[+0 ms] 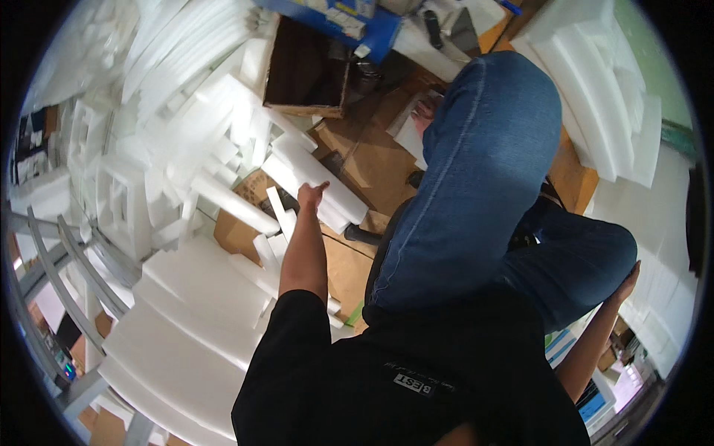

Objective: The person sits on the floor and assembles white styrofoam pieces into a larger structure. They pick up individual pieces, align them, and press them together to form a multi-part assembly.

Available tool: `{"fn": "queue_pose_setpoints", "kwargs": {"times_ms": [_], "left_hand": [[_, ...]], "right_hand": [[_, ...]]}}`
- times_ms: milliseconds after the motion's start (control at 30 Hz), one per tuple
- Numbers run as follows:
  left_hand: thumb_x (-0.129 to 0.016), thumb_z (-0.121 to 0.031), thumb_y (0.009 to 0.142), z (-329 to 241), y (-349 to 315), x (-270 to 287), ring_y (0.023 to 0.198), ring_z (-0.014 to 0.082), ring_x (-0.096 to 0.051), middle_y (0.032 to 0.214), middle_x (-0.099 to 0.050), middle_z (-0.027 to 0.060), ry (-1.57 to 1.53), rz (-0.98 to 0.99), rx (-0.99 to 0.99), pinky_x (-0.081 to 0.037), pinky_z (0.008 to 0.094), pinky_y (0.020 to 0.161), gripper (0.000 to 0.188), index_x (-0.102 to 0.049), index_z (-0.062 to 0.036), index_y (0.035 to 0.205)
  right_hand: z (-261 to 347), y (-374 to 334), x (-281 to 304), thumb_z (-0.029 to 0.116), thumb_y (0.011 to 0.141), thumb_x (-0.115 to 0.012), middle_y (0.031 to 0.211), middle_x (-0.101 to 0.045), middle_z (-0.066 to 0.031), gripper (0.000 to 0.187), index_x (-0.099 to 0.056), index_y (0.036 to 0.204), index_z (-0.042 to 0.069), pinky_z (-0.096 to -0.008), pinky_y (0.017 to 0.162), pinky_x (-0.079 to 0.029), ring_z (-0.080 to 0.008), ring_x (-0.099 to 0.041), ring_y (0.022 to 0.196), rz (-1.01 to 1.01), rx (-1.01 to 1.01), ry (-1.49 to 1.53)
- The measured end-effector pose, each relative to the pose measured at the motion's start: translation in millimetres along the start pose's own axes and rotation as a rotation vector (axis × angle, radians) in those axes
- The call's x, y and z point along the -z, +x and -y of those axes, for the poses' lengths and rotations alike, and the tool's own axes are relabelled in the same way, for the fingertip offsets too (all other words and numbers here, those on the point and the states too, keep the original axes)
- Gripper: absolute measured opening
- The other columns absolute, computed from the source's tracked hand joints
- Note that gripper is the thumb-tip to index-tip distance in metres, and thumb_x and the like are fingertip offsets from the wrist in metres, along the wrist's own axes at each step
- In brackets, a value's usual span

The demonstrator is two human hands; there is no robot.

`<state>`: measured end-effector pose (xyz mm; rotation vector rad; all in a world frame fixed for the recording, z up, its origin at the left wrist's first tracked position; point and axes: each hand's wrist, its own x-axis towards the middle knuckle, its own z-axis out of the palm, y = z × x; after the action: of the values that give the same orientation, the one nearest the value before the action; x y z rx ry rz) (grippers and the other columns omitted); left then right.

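Observation:
My left arm reaches out over a pile of white foam. My left hand (pixel 312 195) is at a long white foam block (pixel 338 192), its fingers partly spread; whether it presses on the foam or hovers just above cannot be made out. Thinner foam strips (pixel 277 204) lie beside my wrist. Far to the right, my right hand (pixel 631 282) rests against my bent knee in blue jeans (pixel 584 256), fingers stretched along it and partly hidden. Nothing shows in that hand.
An open brown cardboard box (pixel 306 67) stands beyond the foam pile, near a blue box (pixel 342 26). Large foam sheets (pixel 193 297) lie at the left by a grey metal frame (pixel 63 256). Stacked foam (pixel 595 82) stands at the far right. Flattened cardboard (pixel 364 145) covers the floor.

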<state>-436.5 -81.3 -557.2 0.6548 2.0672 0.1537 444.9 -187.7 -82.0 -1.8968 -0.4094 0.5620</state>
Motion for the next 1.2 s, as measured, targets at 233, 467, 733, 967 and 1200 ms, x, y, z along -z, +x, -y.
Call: {"fn": "queue_pose_setpoints", "kwargs": {"times_ms": [233,467,733,967,1200], "left_hand": [[-0.087,-0.029,0.072,-31.6,-61.4,-5.7,0.097,0.0305,-0.068,0.104,-0.074,0.0159,-0.498,-0.206,-0.026,-0.052,0.04,0.091,0.048,-0.07,0.0028,0.104],[-0.064,-0.045,0.078,-40.1,-151.2,106.1,0.113,0.0337,-0.065,0.132,-0.061,0.0184,-1.605,0.434,-0.395,-0.056,0.0466,0.093,0.083,-0.047,-0.002,0.146],[-0.06,-0.05,0.096,-222.7,-322.8,170.8,0.105,0.0279,-0.055,0.129,-0.051,0.0158,-1.659,0.828,-0.929,-0.048,0.0444,0.081,0.063,-0.05,-0.0066,0.141],[-0.056,-0.052,0.101,-384.0,-463.0,95.3,0.097,0.028,-0.062,0.127,-0.054,0.0159,-1.276,1.297,-1.187,-0.048,0.0432,0.071,0.061,-0.051,-0.0032,0.138],[-0.071,-0.047,0.083,-503.3,-526.4,16.3,0.137,0.0386,-0.051,0.159,-0.04,0.0229,-0.952,1.282,-1.246,-0.045,0.0516,0.111,0.091,-0.038,-0.0008,0.154]], "right_hand": [[-2.1,-25.6,-8.7,0.044,0.11,-0.046,0.124,-0.068,-0.0116,0.052,-0.063,0.129,-0.002,-0.0362,0.103,-0.049,-0.0228,-0.065,0.109,0.06,-0.085,0.14],[-58.7,6.7,11.8,0.043,0.11,-0.041,0.142,-0.063,-0.0171,0.06,-0.053,0.149,-0.001,-0.0344,0.113,-0.042,-0.0271,-0.061,0.127,-0.131,0.291,-0.396],[42.0,-108.9,-147.7,0.026,0.106,-0.057,0.132,-0.07,-0.0125,0.039,-0.068,0.13,-0.001,-0.0336,0.11,-0.044,-0.0235,-0.063,0.123,-0.046,0.641,-0.498],[134.7,-210.5,-288.4,0.029,0.08,-0.089,0.14,-0.058,-0.0171,0.107,-0.025,0.162,0.007,-0.0419,0.102,-0.051,-0.0296,-0.062,0.123,1.281,0.574,0.274],[172.9,-146.8,-269.2,0.032,0.086,-0.08,0.12,-0.064,-0.0126,0.095,-0.029,0.162,0.005,-0.0325,0.092,-0.052,-0.0228,-0.065,0.106,1.3,0.421,0.318]]}}
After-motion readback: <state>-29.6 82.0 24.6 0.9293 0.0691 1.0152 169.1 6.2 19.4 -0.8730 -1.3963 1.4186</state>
